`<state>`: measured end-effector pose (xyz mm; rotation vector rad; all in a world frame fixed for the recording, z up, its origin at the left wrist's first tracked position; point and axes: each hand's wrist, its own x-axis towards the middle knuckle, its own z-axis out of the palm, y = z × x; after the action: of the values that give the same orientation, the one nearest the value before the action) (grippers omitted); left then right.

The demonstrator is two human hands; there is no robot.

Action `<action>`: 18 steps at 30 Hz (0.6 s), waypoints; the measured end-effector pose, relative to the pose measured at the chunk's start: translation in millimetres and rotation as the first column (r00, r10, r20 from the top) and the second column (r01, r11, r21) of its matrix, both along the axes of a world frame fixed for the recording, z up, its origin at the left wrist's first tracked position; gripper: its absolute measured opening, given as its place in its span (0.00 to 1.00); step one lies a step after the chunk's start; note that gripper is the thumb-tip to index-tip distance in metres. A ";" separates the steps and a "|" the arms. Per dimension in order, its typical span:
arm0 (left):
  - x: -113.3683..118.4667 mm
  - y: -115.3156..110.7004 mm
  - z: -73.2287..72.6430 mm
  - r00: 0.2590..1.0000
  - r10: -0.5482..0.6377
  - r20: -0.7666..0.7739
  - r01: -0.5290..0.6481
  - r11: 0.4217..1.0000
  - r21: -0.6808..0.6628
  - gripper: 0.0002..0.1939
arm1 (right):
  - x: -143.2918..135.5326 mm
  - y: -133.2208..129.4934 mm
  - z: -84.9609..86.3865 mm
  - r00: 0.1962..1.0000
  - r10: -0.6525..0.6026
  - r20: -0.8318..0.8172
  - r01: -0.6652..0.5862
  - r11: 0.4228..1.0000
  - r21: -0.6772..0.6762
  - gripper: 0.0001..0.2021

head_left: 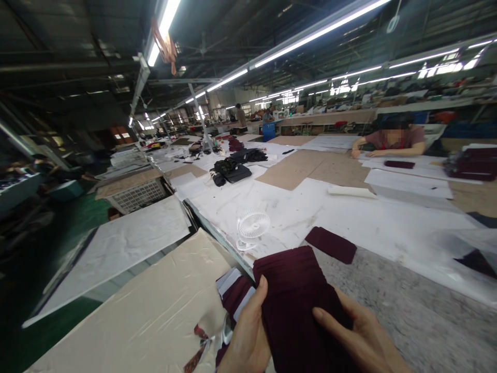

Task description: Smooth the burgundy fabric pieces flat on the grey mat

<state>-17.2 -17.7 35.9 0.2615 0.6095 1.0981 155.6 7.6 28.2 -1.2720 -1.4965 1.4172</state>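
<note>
Between my two hands, above the near edge of the table, is a thick stack of dark maroon fabric pieces [293, 295]. My left hand [250, 329] grips its left side, with the thumb pointing up along the edge. Around the right side my right hand [359, 331] is closed, its thumb pressed on the front; its other fingers are mostly hidden behind. Just beyond the stack, a flat maroon fabric piece [331, 244] lies on the table. Partly covered by my left hand, a bundle of maroon and pale lilac pieces [235, 292] sits to the left.
A small white fan [253, 226] stands on the white-covered table [287, 212]. Dark folded garments [233, 170] and brown paper sheets [310, 166] lie farther back. Across the table a person [398, 137] leans over near maroon stacks [471, 163]. A plastic crate [135, 197] stands at left.
</note>
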 end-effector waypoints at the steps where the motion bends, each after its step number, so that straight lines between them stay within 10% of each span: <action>1: -0.6 -1.0 -1.2 1.000 0.007 0.001 -0.007 1.000 0.028 0.29 | -1.3 -0.6 1.6 1.000 -0.016 -0.014 0.016 1.000 -0.010 0.18; 13: 9.0 -4.4 -17.9 0.950 0.220 -0.220 -0.201 0.974 0.106 0.15 | -5.8 -4.6 -8.0 0.991 -0.118 -0.056 0.119 0.993 0.023 0.18; 18: 4.1 -4.2 -13.9 0.951 0.203 -0.234 -0.184 0.978 0.097 0.15 | 6.5 4.3 -17.9 0.969 -0.225 0.098 0.145 0.848 0.510 0.13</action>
<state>-13.1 -21.9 22.0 0.4116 0.8275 1.2904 162.0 11.9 10.4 -1.1703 -1.6533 0.7424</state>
